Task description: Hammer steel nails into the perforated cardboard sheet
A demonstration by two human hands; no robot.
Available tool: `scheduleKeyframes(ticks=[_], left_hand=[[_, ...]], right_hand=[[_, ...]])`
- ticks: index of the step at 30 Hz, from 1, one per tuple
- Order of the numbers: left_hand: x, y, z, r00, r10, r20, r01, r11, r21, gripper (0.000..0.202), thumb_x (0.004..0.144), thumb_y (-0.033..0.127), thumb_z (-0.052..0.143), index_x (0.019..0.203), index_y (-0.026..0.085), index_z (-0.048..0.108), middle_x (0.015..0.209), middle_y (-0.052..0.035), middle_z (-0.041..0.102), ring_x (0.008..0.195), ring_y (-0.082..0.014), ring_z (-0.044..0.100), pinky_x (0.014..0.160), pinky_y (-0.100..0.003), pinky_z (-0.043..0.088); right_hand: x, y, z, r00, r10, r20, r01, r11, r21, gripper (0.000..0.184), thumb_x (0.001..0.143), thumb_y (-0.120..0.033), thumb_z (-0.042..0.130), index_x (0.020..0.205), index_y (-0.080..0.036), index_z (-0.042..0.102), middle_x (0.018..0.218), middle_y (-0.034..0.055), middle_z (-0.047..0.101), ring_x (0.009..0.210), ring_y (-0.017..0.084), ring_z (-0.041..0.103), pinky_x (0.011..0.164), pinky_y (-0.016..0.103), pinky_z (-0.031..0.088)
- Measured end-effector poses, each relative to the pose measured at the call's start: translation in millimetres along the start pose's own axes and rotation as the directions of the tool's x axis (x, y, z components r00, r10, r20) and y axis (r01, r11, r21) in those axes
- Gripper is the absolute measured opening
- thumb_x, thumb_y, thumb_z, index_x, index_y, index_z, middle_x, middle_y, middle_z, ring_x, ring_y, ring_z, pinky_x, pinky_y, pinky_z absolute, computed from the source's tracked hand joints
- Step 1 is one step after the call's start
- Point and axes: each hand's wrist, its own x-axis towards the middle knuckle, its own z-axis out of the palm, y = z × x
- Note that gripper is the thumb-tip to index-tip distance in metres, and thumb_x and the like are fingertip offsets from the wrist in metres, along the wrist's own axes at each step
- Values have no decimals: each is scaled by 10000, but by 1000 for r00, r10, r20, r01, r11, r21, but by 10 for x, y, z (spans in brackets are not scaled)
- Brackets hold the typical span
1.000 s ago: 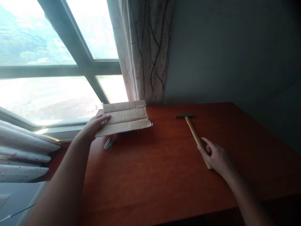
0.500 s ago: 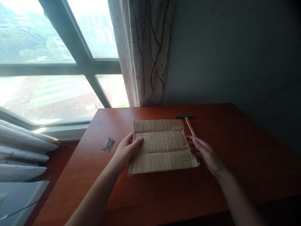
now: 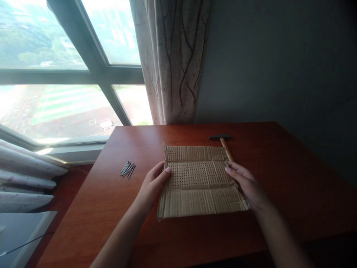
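Note:
A creased piece of brown cardboard (image 3: 195, 201) is held above the table between my two hands. Rows of small punched holes cover its middle panel, with a smaller patch of holes at the top left. My left hand (image 3: 153, 182) grips the left edge, thumb on top and fingers underneath. At the right edge, my right hand (image 3: 247, 182) pinches the cardboard the same way, its fingers partly hidden below. Just beyond the right hand lies a hammer (image 3: 225, 145) with a dark head and wooden handle. A small pile of nails (image 3: 128, 169) rests to the left of my left hand.
The reddish-brown wooden table (image 3: 106, 208) runs up to a dark wall (image 3: 267, 67). A patterned curtain (image 3: 178, 67) hangs behind its far edge, and a large window (image 3: 95, 78) stands at the left. Another curtain (image 3: 25, 178) bunches low at the left.
The cardboard has shifted a little right and toward me. My right thumb, off the sheet before, now presses on its right edge. The left hand moved right with the cardboard.

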Motion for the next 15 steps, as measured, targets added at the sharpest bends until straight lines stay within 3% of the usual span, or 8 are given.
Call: scheduleKeyframes(ticks=[8,15], left_hand=[[-36,13,6,995,81,-58,-81,997,-9,397,802,374,771,1145,186,705,1096,-68,753,1067,-256,670,912,-298,481],[-28,-46,-70,994,83,-67,-84,996,-18,243,826,370,749,990,191,734,973,-35,751,943,-199,663,844,-258,462]], right_hand=[[-44,-71,29,998,-8,60,6,999,36,373,822,-380,786,1168,-258,722,1084,46,786,1013,237,741,780,303,586],[-83,-80,24,1000,9,13,-8,1000,-24,380,798,-390,800,1147,-256,734,1082,43,789,979,229,747,770,292,582]])
